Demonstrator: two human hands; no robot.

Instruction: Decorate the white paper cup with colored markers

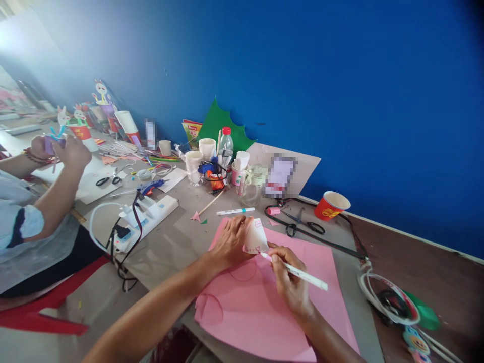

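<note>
Lying on its side over a pink paper sheet [280, 307] is a white paper cup [256, 234] with small pink marks drawn near one edge. My left hand [232, 239] grips the cup from the left, its fingers around the far side. Between the fingers of my right hand [289, 277] is a white marker pen [306, 277], its pink tip at the cup's lower edge. Faint curved outlines show on the pink sheet. Just beyond the left hand lies another marker with a teal band [235, 212].
Scissors [306, 222], a pink marker cap [274, 210] and a red paper cup [331, 205] sit at the right. Behind stand a glass jar [252, 189], a bottle [226, 146] and white cups. A power strip [147, 222] lies left, near another person's hands [73, 151].
</note>
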